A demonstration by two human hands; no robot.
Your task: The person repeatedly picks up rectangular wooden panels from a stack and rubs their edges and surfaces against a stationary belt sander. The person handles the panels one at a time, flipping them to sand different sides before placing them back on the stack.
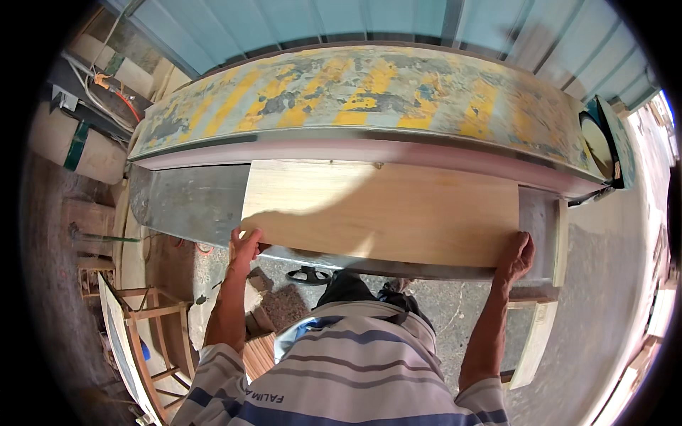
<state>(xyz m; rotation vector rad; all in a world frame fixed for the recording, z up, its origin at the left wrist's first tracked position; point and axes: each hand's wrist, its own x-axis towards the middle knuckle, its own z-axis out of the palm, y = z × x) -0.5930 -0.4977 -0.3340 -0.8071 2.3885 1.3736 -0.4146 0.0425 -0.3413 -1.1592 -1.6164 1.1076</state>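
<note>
A wide, pale wooden board lies flat on the grey metal bed of a large machine. My left hand grips the board's near left corner. At the near right corner my right hand is closed round the edge, its fingertips partly hidden. The board's far edge meets the pinkish front face of the machine's long housing. A shadow falls across much of the board, leaving its far left part brightly lit.
The housing's top carries worn yellow and grey stripes. A round dark-framed part sticks out at its right end. Blue-green corrugated metal rises behind. A wooden frame stool stands at lower left, and a wooden frame at lower right.
</note>
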